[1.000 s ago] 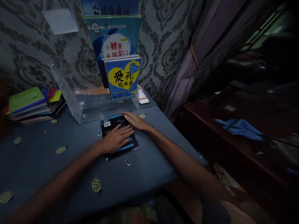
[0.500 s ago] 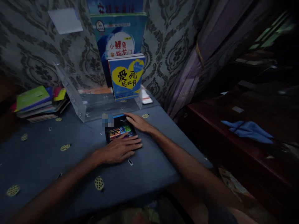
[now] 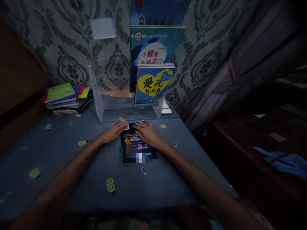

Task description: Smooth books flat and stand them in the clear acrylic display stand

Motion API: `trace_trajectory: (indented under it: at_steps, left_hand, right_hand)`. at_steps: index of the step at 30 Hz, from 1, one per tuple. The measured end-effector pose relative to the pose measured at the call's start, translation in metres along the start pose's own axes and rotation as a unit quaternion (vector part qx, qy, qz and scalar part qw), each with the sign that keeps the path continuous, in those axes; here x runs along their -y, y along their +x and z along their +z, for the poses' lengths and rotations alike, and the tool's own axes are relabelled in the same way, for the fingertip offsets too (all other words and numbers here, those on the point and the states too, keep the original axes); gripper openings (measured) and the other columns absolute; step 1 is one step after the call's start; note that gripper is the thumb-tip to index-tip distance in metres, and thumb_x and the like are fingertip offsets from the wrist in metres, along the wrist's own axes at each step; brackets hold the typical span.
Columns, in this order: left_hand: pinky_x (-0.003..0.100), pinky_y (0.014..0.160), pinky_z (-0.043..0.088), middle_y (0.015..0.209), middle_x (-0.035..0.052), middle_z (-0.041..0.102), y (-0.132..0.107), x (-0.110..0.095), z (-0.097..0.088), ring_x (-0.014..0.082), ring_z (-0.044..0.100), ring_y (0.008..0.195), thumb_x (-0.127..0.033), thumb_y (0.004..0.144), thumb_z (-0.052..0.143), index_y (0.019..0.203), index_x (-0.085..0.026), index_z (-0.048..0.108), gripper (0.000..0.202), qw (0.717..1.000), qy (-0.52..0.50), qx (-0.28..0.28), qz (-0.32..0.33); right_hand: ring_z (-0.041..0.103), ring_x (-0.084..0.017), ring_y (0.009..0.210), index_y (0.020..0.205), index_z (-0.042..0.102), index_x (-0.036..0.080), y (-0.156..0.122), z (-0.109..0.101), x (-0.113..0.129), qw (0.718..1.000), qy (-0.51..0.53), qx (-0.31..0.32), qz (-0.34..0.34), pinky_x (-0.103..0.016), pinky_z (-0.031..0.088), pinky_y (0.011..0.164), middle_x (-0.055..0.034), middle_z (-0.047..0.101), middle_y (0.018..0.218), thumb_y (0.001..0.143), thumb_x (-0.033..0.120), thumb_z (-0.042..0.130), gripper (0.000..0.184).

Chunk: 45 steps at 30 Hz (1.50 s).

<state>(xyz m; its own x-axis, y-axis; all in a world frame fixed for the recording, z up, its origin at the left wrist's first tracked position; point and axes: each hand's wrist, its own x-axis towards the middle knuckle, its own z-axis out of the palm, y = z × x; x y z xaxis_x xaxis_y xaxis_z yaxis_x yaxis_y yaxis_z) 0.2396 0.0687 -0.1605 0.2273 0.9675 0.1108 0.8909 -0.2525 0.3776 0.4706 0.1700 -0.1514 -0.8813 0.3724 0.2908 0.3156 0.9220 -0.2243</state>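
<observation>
A black book lies flat on the table, with small coloured pictures and a white barcode label on its upward cover. Part of its near end is blurred out by blocks. My left hand rests at the book's far left corner, fingers stretched out and the tips on the cover beside the barcode. Across from it, my right hand lies open over the far right part of the cover, hiding some of the pictures. Neither hand grips the book; both press on it from above.
Just beyond the hands stands a clear acrylic book rack holding upright blue books. A stack of colourful books sits at the left. The blue tablecloth has pineapple prints. Right of the table edge lies a blue cloth.
My left hand has moved from the book's near part to its far left corner. My right hand has slid from the far edge onto the cover. The view has turned left.
</observation>
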Motion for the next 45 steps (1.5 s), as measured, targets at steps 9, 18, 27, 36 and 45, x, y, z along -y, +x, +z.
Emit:
trace_trajectory:
  at_steps: [9,18,27,36,45]
  left_hand:
    - [0.044,0.119,0.022,0.150,0.0086,0.045,-0.001,0.008,0.004,0.0193,0.041,0.139,-0.023,0.099,0.027,0.150,-0.018,0.033,0.051,0.999,-0.039,-0.029,0.014]
    - [0.044,0.119,0.022,0.153,0.0054,0.042,-0.002,0.003,0.000,0.0182,0.039,0.140,-0.029,0.102,0.023,0.149,-0.023,0.033,0.049,0.999,-0.035,-0.023,0.002]
    - [0.046,0.119,0.023,0.152,0.0062,0.043,-0.001,0.003,0.001,0.0193,0.039,0.140,-0.025,0.101,0.025,0.148,-0.021,0.035,0.049,1.000,-0.017,-0.024,-0.007]
    - [0.046,0.119,0.023,0.150,0.0074,0.046,0.000,0.003,0.001,0.0216,0.041,0.139,-0.027,0.100,0.024,0.147,-0.018,0.037,0.050,0.999,-0.015,-0.028,-0.005]
    - [0.049,0.118,0.023,0.150,0.0063,0.046,-0.001,0.005,0.002,0.0207,0.043,0.137,-0.038,0.103,0.020,0.148,-0.023,0.035,0.050,1.000,-0.010,-0.027,-0.005]
  right_hand:
    - [0.056,-0.025,0.123,0.118,0.067,0.015,0.013,0.010,0.054,0.992,0.029,-0.004,-0.119,-0.044,0.044,0.105,-0.0144,0.064,0.127,0.098,0.024,0.049,0.029]
    - [0.052,-0.023,0.132,0.123,0.065,0.018,-0.040,0.006,0.077,0.990,0.077,0.011,-0.114,-0.047,0.036,0.114,-0.0088,0.065,0.131,0.099,0.025,0.048,0.030]
    - [0.049,-0.019,0.135,0.134,0.057,0.018,-0.084,0.005,0.103,0.992,0.070,0.015,-0.105,-0.044,0.035,0.117,-0.0080,0.060,0.138,0.100,0.023,0.044,0.036]
    - [0.047,-0.021,0.136,0.133,0.057,0.016,-0.117,-0.013,0.088,0.996,0.062,-0.001,-0.068,-0.048,0.038,0.115,-0.0097,0.060,0.138,0.101,0.022,0.042,0.036]
    - [0.052,-0.025,0.132,0.136,0.055,0.023,-0.151,-0.029,0.054,0.999,0.036,-0.032,0.016,-0.056,0.042,0.110,-0.0096,0.061,0.137,0.097,0.017,0.046,0.041]
